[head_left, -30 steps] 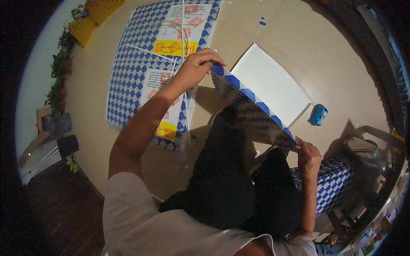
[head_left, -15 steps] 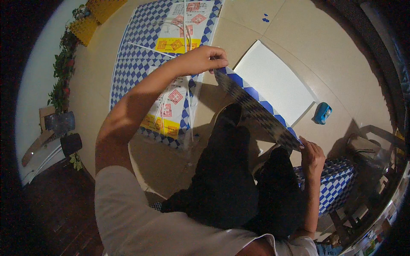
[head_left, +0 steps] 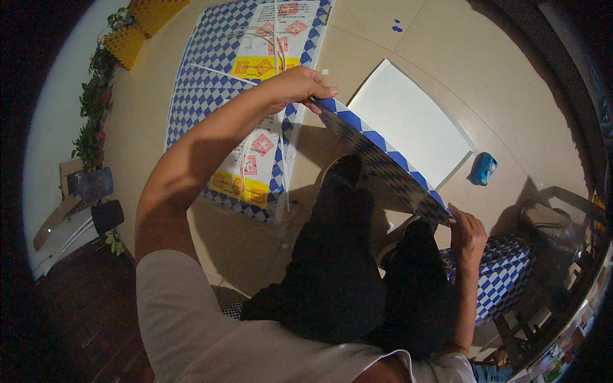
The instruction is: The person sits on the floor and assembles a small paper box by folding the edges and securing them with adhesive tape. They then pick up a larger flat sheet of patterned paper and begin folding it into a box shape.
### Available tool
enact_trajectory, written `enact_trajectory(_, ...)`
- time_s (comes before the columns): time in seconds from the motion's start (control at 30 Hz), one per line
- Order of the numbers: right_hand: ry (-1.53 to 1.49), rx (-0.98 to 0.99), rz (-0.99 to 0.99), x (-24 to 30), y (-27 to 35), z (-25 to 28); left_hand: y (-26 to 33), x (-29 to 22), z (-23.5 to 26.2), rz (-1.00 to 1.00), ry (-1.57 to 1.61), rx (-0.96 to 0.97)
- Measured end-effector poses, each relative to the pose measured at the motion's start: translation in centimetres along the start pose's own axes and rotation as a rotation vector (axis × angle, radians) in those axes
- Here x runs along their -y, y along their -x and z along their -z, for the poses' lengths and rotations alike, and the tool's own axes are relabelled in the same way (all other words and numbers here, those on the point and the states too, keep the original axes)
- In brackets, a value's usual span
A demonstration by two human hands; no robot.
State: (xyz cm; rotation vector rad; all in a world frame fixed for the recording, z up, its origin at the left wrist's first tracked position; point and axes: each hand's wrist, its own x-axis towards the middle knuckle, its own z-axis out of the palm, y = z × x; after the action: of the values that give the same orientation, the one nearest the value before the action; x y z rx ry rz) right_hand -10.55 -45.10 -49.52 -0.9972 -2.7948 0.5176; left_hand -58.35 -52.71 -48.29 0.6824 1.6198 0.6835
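A blue-and-white checked panel (head_left: 389, 163) is stretched slantwise between my hands above my knees, seen nearly edge-on. Its dark, shaded face is toward me, and a strip of blue-and-white diamonds runs along the upper edge. My left hand (head_left: 303, 88) pinches the far left end between thumb and fingers. At the near right end, my right hand (head_left: 469, 235) grips the corner. Beyond the panel, a blank white rectangular sheet (head_left: 412, 124) lies on the tiled floor, partly covered by the panel in this view.
Large checked packs (head_left: 214, 60) with printed labels and white straps lie at left. A small blue gadget (head_left: 483, 168) rests right of the white sheet. Blue scraps (head_left: 397, 27) dot the far floor. Another checked pack (head_left: 504, 287) sits by my right arm, beside a dark wooden stool (head_left: 511, 338).
My left hand has shifted slightly left, and its grip on the panel's end has changed a little. A small white scrap shows beside it now. My right hand stays in place.
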Motion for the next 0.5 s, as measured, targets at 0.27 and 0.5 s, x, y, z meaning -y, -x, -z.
enact_trajectory(0.27,0.01,-0.016,0.006,0.3,0.1,-0.3,-0.3,2.5,0.0,-0.344,-0.283,-0.099)
enact_trajectory(0.5,0.023,0.002,-0.029,-0.1,0.6,-0.3,2.1,1.1,-2.1,-1.066,-1.233,-0.402)
